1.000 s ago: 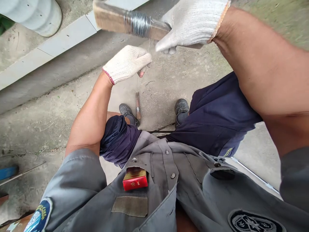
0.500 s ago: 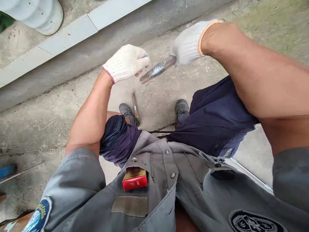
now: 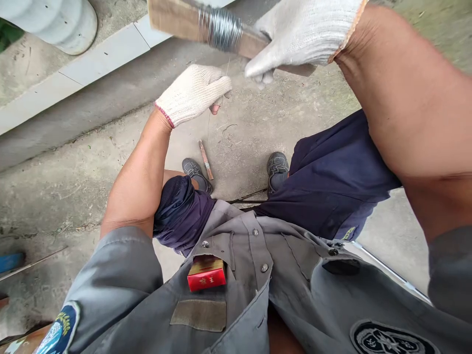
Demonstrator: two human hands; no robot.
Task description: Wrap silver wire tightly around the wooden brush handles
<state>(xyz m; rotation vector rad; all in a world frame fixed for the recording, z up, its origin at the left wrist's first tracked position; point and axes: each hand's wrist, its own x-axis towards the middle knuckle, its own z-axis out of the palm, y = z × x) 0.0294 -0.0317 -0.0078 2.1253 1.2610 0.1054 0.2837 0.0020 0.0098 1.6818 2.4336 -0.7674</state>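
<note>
In a white knit glove, my right hand (image 3: 298,42) is closed on a flat wooden stick (image 3: 177,22) at the top of the view. Shiny metal wire (image 3: 221,29) is wound in a thick band around the stick's middle. My left hand (image 3: 197,93), gloved too, is lower and to the left, its fingers pinched on a thin strand of wire. That strand runs from the wound stick down through my left fingers toward a smaller wooden stick (image 3: 205,160) by my left shoe. The smaller stick also has wire around it; whether it hangs or lies on the ground I cannot tell.
Below is a concrete floor (image 3: 243,128). A raised ledge with pale tiles (image 3: 103,49) crosses the upper left, and a white ribbed container (image 3: 70,24) stands on it. My shoes (image 3: 277,167) are planted apart. A red box (image 3: 206,275) pokes out of my shirt pocket.
My right hand has risen toward the camera with the wire-wound stick, which now tilts the other way. My left hand has stayed nearly in place. The smaller stick has turned slightly.
</note>
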